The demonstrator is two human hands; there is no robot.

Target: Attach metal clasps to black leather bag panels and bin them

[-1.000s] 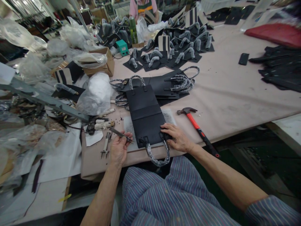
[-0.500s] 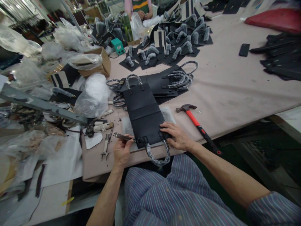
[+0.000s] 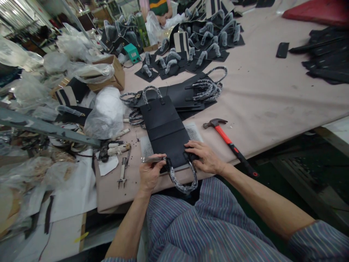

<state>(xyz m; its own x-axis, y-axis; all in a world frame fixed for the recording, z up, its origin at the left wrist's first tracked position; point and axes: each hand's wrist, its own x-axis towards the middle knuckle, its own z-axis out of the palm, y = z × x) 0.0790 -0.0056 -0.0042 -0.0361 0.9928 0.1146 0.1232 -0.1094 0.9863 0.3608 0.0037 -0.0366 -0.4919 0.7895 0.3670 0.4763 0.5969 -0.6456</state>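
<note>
A black leather bag panel (image 3: 171, 127) lies over a pale slab (image 3: 194, 131) at the table's front edge. Plastic-wrapped handles are fixed at both its ends; the near handle (image 3: 183, 188) hangs toward my lap. My left hand (image 3: 149, 176) pinches a short metal punch (image 3: 152, 159), held slanting, its tip at the left base of that handle. Whether the tip touches the leather I cannot tell. My right hand (image 3: 205, 157) lies on the panel's lower right edge, fingers stretched out beside the handle's other base. A claw hammer (image 3: 225, 136) with a red and black grip rests to the right.
Behind the panel is a stack of black bag panels (image 3: 182, 92) with wrapped handles. Small tools (image 3: 123, 171) and a bulging plastic bag (image 3: 105, 112) are at the left. Farther back stand a cardboard box (image 3: 118, 72), many wrapped pieces and a seated person (image 3: 160, 12).
My left hand has moved right with the punch, bringing its tip to the handle base. The punch lies more level. My right hand stays put; the view has shifted slightly.
</note>
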